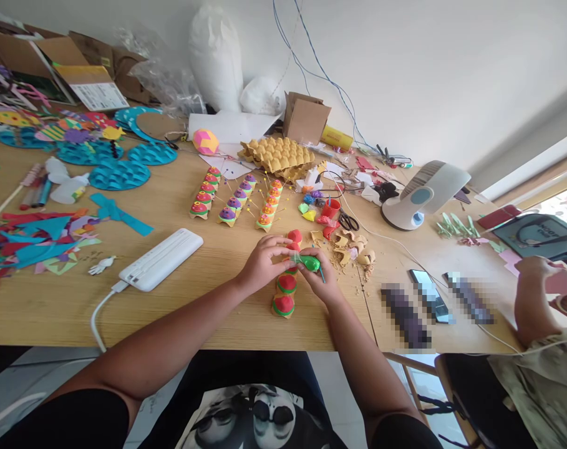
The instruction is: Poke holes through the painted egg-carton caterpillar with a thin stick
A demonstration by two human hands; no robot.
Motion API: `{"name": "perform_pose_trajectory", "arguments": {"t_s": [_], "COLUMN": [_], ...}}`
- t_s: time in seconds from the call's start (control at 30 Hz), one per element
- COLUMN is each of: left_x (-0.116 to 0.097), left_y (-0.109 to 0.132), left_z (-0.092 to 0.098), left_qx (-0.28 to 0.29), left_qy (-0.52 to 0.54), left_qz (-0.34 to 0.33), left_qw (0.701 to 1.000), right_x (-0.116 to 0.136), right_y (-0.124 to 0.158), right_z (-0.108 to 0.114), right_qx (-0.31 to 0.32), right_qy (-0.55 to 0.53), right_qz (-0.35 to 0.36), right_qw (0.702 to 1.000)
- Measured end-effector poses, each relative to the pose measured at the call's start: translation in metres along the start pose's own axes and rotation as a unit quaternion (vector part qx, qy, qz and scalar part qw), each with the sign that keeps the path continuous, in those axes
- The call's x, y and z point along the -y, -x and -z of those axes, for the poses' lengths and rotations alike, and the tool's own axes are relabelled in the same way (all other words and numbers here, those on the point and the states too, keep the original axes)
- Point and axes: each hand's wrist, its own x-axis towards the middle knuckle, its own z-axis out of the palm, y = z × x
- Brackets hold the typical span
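Note:
Both hands meet over a strip of egg-carton cups point(284, 305) with red domes and green rims, lying lengthwise in front of me. My right hand point(324, 284) is closed around a small lump of bright green modelling clay point(310, 263) in what looks like clear plastic wrap. A thin blue-green stick point(321, 274) also shows at its fingers. From the left, my left hand point(264, 260) pinches the wrap's near end. The hands partly hide the strip's middle cups. Beyond lie three more decorated strips: red point(204, 198), purple point(237, 201) and orange point(270, 206).
Torn carton pieces point(346, 249), scissors point(348, 220) and coloured clay packets point(309, 214) lie right of the strips. A white power bank point(161, 259) with a cable is at left. A fan point(423, 193) and phones point(430, 295) stand right, near another person's hand point(538, 293).

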Motion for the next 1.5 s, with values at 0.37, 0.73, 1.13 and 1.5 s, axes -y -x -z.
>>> {"name": "perform_pose_trajectory", "arguments": {"t_s": [0.37,0.73,1.13,1.5], "left_x": [-0.004,0.002,-0.001,-0.008], "left_y": [0.0,0.0,0.001,0.0], "left_z": [0.0,-0.001,-0.002,0.002], "left_qx": [-0.017,0.011,0.024,0.057], "left_qy": [0.011,0.032,0.098,0.154], "left_qz": [0.004,0.031,0.11,0.175], "left_qw": [1.0,0.999,0.989,0.971], "right_x": [-0.002,-0.006,-0.004,-0.009], "right_y": [0.001,-0.002,-0.005,-0.005], "right_z": [-0.001,-0.001,-0.001,0.0], "right_qx": [0.01,-0.005,0.008,0.012], "right_qy": [-0.002,0.037,0.086,0.148], "right_qz": [0.019,0.118,0.12,0.176], "right_qw": [1.0,0.992,0.989,0.973]}}
